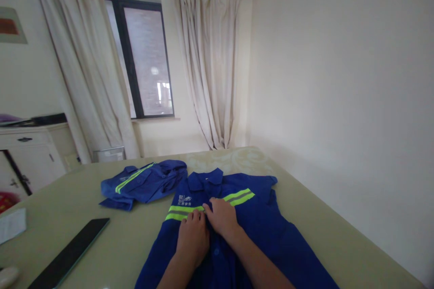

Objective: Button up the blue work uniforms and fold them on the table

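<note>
The left hand (pixel 193 235) and right hand (pixel 222 216) rest on the blue shirt (pixel 267 230) at its reflective stripe, fingers bent; whether either grips cloth, I cannot tell. The shirt lies at six o'clock on the table (pixel 125 239), collar toward twelve, with a crumpled blue garment (pixel 145 183) near its collar, toward ten.

A garment (pixel 142 184) lies left of the shirt (pixel 271 230) on the table (pixel 129 244).

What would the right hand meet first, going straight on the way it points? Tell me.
Probably the collar of the blue shirt beneath the right hand, though depth is unclear, so it might pass just above.
</note>
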Motion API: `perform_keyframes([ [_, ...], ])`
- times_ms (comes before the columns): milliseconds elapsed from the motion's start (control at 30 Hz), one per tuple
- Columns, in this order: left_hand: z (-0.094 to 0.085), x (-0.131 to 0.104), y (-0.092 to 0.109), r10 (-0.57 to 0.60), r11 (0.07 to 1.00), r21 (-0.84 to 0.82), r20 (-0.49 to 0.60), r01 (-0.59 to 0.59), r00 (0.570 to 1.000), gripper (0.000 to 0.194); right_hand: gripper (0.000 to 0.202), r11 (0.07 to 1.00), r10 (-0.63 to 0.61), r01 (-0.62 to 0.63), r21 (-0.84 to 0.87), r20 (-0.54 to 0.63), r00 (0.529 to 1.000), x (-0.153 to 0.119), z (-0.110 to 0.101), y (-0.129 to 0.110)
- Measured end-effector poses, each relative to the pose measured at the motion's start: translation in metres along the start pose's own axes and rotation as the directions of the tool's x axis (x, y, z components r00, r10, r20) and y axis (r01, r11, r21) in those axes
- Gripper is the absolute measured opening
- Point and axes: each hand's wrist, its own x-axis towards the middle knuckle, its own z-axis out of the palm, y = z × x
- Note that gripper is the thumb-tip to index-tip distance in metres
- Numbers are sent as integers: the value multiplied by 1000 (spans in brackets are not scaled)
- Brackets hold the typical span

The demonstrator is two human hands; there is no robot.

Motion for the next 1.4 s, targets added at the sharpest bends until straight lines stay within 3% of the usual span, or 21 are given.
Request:
perform_keyframes([
  [133, -26, -5, -9, 21, 1000, -5, 97, -21, 995, 41, 28, 996, -7, 4, -94, -31, 1000, 3, 6, -11],
  [267, -36, 23, -18, -82, 996, -24, 116, 85, 990, 31, 16, 1000, 12, -12, 7, -101, 995, 5, 20, -2],
  [333, -31, 40, -15, -139, 989, -38, 102, 143, 985, 29, 20, 986, 19, 7, 168, -154, 988, 8, 24, 10],
  [433, -13, 55, -6, -177, 980, -77, 65, 182, 982, 33, 21, 893, 101, 8, 450, -217, 971, 14, 27, 26],
  [533, 4, 59, -2, -81, 981, -179, -20, 77, 996, 27, 26, 804, 144, 30, 594, -243, 959, 17, 28, 33],
  [633, 15, 57, -6, 9, 942, -332, -105, -43, 994, 19, 32, 783, 116, 65, 619, -248, 962, 18, 29, 32],
  [767, 21, 58, -13, -33, 877, -478, -163, -50, 986, 18, 39, 764, 91, 97, 638, -256, 962, 19, 30, 29],
  [1100, 27, 59, -17, -53, 813, -577, -215, -83, 975, 15, 29, 637, 185, 45, 770, -210, 960, 23, 24, 36],
  [1400, 25, 64, -22, -128, 706, -696, -309, -132, 943, 12, 25, 604, 133, 100, 791, -223, 966, 23, 25, 35],
])
